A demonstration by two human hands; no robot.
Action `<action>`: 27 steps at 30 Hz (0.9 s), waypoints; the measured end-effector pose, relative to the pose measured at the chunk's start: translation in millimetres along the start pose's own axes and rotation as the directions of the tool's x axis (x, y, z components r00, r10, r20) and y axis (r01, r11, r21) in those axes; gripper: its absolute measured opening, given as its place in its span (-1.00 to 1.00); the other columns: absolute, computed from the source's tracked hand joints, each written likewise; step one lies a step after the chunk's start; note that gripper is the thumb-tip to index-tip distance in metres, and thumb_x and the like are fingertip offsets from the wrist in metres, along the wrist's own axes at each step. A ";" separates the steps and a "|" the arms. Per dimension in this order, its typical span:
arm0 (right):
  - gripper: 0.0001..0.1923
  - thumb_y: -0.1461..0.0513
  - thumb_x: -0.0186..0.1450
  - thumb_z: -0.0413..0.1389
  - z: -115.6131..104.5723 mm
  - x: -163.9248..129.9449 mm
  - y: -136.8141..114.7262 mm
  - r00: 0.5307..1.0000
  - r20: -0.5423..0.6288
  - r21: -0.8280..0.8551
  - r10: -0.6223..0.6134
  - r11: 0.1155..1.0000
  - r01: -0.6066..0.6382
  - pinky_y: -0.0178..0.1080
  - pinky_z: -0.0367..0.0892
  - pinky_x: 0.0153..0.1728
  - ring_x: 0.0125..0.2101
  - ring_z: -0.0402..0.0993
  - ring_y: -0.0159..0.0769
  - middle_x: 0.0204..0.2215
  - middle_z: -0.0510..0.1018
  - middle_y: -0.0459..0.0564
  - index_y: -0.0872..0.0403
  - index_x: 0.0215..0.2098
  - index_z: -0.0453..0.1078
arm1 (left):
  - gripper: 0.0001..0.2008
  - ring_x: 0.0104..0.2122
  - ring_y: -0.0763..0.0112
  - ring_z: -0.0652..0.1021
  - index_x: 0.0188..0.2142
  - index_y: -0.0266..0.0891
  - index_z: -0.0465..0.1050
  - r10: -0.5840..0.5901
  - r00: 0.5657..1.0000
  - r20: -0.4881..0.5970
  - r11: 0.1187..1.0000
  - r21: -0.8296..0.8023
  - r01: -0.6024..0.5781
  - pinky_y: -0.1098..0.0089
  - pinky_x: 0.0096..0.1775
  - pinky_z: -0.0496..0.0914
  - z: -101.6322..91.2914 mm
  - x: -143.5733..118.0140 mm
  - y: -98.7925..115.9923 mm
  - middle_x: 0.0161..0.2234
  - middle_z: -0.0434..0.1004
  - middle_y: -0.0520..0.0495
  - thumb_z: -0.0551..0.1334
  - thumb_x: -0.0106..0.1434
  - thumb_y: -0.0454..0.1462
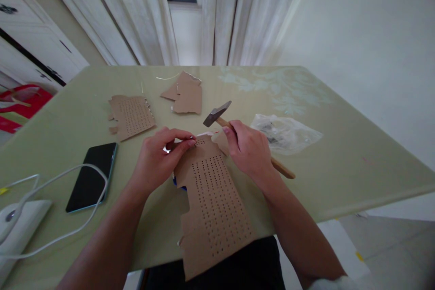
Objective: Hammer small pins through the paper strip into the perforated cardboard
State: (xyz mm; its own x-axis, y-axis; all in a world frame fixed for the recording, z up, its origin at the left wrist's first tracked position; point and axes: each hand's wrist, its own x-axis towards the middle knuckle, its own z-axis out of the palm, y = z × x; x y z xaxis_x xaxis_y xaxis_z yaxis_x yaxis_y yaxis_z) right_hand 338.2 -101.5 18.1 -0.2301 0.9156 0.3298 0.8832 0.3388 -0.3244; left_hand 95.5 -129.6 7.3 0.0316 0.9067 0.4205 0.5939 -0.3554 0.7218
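A long strip of brown cardboard [214,204] punched with rows of small holes lies in front of me, overhanging the near table edge. My left hand [159,158] pinches something small at the cardboard's far end, thumb and fingers closed on it; what it is cannot be made out. My right hand [249,149] grips a hammer by its wooden handle [282,168], the dark metal head [215,114] raised just beyond the cardboard's top edge.
On the pale green table [356,163] lie a second holed cardboard piece [132,117], a plain cardboard scrap [185,94], a clear plastic bag [285,132], a black phone [91,176] and a white cable [68,217]. A red chair [20,102] stands at the left.
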 end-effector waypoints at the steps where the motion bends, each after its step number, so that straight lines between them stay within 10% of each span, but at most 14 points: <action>1: -0.62 0.06 0.65 -0.11 -0.2 0.1 -0.3 1.000 0.000 0.000 0.002 1.000 -0.002 -0.16 0.05 -0.39 -0.37 0.54 -0.16 -0.31 0.69 0.06 0.05 -0.08 0.48 | -0.90 -0.46 0.43 0.43 -0.19 -0.06 0.73 0.000 1.000 0.002 1.000 0.002 0.000 0.37 -0.37 0.34 0.5 0.0 0.4 -0.37 0.66 0.07 0.41 0.37 -0.17; 27: -0.61 0.08 0.64 -0.12 -1.0 -0.2 -2.6 0.999 0.032 -0.012 -0.001 1.000 0.002 -0.16 0.01 -0.40 -0.39 0.54 -0.19 -0.33 0.69 0.06 0.04 -0.12 0.48 | -0.84 -0.45 0.38 0.43 -0.19 -0.07 0.74 -0.019 1.000 -0.008 0.999 0.040 0.019 0.35 -0.35 0.37 3.3 0.1 4.2 -0.39 0.65 0.03 0.36 0.37 -0.12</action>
State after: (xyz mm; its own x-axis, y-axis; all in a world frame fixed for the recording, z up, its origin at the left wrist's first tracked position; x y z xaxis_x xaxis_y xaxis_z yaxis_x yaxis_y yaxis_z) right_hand 336.3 -102.9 19.7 -0.2440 0.9216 0.3017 0.8878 0.3375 -0.3129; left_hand 100.6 -130.2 8.5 0.0135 0.9114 0.4114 0.6261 -0.3285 0.7072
